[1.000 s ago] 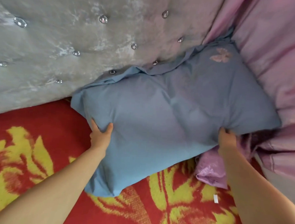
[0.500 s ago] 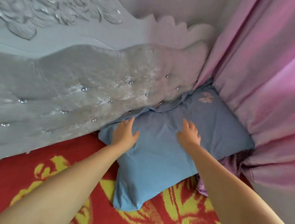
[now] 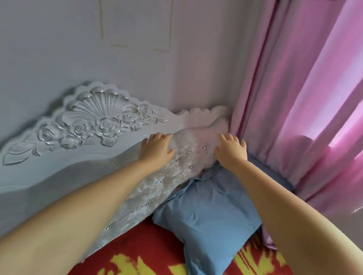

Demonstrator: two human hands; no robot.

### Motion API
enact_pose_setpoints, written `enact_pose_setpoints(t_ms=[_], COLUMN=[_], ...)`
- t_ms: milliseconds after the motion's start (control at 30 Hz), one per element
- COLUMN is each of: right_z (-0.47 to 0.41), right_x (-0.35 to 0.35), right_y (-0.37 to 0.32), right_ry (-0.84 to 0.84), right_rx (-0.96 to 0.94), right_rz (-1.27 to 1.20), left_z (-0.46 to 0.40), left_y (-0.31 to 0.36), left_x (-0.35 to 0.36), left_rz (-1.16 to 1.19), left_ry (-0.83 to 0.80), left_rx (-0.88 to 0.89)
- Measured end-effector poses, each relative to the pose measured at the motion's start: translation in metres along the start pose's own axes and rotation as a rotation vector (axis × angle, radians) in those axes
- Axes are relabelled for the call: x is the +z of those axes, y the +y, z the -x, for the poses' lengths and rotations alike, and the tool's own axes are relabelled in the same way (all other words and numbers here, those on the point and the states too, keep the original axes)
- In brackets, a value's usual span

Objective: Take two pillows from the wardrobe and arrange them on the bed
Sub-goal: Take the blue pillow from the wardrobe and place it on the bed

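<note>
Head view shows both bare hands raised in front of the padded headboard [image 3: 168, 178], with the blue pillow [image 3: 210, 221] lying lower in the frame, at about 6 o'clock from them. That pillow rests on the red and yellow bedspread [image 3: 150, 250], its far edge pushed up against the foot of the headboard and its far right corner tucked under the pink curtain [image 3: 302, 101]. No hand touches the pillow. The left hand [image 3: 156, 149] is spread flat, fingers apart and holding nothing, over the upper part of the studded padding, with the pillow at roughly 5 o'clock from it and well apart. The right hand [image 3: 231, 149] is likewise open and empty, fingers splayed, in front of the headboard's right end, just beside the curtain at its 3 o'clock; the pillow begins just below its wrist, and the right forearm crosses over the pillow's right half. Carved roses and a shell [image 3: 98, 121] decorate the headboard's top at about 9 o'clock from the left hand.
</note>
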State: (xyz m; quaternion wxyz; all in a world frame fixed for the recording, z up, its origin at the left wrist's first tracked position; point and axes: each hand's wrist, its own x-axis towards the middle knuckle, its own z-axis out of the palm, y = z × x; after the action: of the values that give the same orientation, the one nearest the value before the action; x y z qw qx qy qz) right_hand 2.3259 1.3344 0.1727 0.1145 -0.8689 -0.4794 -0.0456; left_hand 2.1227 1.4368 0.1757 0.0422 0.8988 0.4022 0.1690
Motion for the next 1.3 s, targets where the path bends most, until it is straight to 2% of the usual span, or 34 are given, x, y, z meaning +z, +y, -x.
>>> enact_pose_setpoints(t_ms=[167,400,567,733,867,1000,1100,1300], right_z=[0.050,0.156,0.225,0.258,0.260,0.257,0.255,0.255], right_x=[-0.040,-0.101,-0.131,-0.143,-0.150,-0.138,-0.117,-0.076], right_y=[0.036,0.138,0.188,0.181,0.150,0.102,0.060,-0.007], right_ry=[0.078,0.085,0.028,-0.032,-0.045,-0.070,-0.091,-0.135], right_rx=[0.080,0.157,0.075,-0.061,-0.184,-0.230,-0.209,-0.104], right_rz=[0.017,0.103,0.235,0.251,0.279,0.278,0.261,0.226], left_z=[-0.001,0.044,0.103,0.143,0.165,0.193,0.211,0.211], left_y=[0.072,0.189,0.242,0.265,0.250,0.200,0.149,0.076], left_x=[-0.004,0.003,0.015,0.003,-0.016,-0.021,-0.023,-0.034], left_rz=[0.005,0.130,0.169,0.195,0.170,0.166,0.155,0.116], left_ry=[-0.059,-0.083,-0.058,-0.008,0.080,0.070,0.033,-0.012], left_rx=[0.134,0.200,0.111,0.013,-0.033,-0.093,-0.095,0.020])
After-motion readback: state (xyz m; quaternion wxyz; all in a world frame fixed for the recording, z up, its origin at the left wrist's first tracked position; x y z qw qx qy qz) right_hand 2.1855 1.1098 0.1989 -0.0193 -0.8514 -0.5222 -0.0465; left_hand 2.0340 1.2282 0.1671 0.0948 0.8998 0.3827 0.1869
